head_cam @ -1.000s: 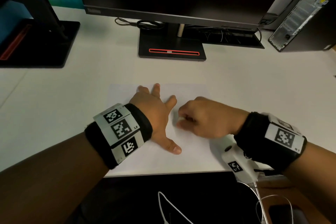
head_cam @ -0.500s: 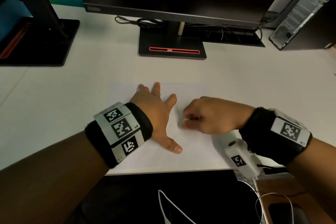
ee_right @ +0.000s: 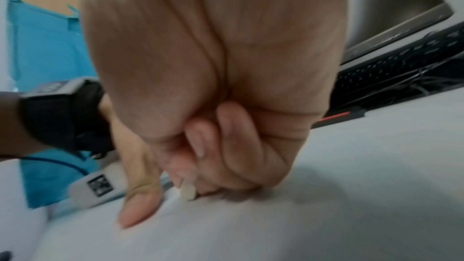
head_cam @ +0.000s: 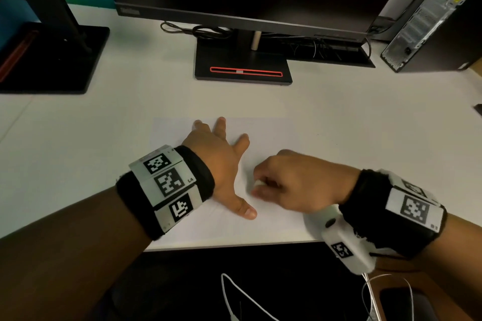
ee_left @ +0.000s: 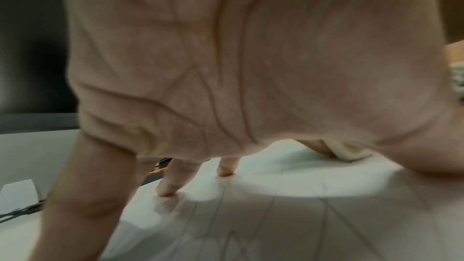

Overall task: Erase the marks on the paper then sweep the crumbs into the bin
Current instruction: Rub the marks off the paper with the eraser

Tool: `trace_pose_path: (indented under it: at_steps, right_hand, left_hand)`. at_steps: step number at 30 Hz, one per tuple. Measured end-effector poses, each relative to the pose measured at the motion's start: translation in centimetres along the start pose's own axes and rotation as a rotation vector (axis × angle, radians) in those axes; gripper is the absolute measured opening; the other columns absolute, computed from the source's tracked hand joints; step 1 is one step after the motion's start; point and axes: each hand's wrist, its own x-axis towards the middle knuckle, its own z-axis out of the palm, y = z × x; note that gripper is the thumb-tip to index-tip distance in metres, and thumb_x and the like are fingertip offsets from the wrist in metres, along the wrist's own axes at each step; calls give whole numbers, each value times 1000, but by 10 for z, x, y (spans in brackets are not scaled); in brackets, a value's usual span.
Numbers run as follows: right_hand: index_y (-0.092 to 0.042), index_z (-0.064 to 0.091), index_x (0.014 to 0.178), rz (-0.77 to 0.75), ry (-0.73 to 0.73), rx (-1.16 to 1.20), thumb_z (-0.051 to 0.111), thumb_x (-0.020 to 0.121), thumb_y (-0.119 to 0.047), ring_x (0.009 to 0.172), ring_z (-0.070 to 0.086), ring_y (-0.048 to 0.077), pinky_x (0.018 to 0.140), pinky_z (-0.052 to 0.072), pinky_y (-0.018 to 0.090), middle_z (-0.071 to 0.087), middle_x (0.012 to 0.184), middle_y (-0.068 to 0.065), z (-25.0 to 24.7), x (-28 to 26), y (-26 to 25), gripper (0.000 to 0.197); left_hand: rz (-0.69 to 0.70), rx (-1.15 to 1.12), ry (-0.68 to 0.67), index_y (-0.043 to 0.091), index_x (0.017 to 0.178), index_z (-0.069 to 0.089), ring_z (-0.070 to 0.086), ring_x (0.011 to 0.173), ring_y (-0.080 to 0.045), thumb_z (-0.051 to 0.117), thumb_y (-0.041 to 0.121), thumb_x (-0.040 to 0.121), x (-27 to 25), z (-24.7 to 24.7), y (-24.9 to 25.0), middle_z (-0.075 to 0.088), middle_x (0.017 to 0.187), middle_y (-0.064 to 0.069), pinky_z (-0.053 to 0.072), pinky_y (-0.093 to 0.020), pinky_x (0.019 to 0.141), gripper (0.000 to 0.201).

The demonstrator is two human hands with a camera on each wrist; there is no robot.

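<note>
Head view: the flat white sheet of paper [head_cam: 263,135] lies on the white surface [head_cam: 78,138] near its front edge. The left hand [head_cam: 219,161] presses down on it, fingers spread and straight. Just beside it the right hand [head_cam: 300,182] is curled, pinching a small white eraser [head_cam: 259,183] — its tip touching the paper. Faint pencil lines [ee_left: 273,215] show in the left wrist view.

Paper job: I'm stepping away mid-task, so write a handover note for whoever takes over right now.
Left hand: flat, fingers spread, pressing the paper down on the desk.
Right hand: pinches a small white eraser against the paper.
Done: erasing is under way; faint pencil lines remain near the left hand.
Left: finish erasing, then sweep the crumbs. No bin is in view.
</note>
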Motion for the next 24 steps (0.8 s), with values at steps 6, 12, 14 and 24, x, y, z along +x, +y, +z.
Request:
trace_pose_path:
  at_steps: [6, 12, 14, 24]
  right_hand:
    - [-12, 52, 68, 97, 28, -4, 55, 99, -36, 55, 44, 12, 59, 36, 28, 49, 59, -3, -14, 1, 19, 39]
    - [-12, 55, 71, 11, -24, 28, 54, 100, -36, 55, 46, 12, 56, 35, 19, 54, 61, 0, -3, -1, 4, 37]
    - [-17, 53, 68, 76, -27, 16, 54, 99, -40, 56, 46, 11, 58, 36, 24, 53, 61, -3, -12, -1, 16, 39]
    - [-13, 53, 69, 69, -1, 15, 54, 99, -38, 56, 46, 12, 59, 38, 27, 51, 59, -3, -11, 2, 16, 39]
  left_hand:
    - [-9, -6, -18, 26, 156, -24, -2, 149, -51, 47, 100, 57, -1, -2, 1, -22, 162, -25, 26, -53, 115, 142]
    - [-11, -13, -15, 29, 156, -24, -1, 148, -55, 48, 101, 53, 3, 0, 0, -23, 162, -23, 29, -52, 114, 144]
    - [-13, -15, -20, 28, 155, -25, -2, 148, -54, 47, 101, 54, 1, 0, 1, -23, 162, -23, 29, -53, 114, 144]
    - [-20, -23, -13, 28, 155, -25, 0, 147, -57, 47, 102, 53, 3, 1, 1, -24, 162, -23, 34, -53, 111, 145]
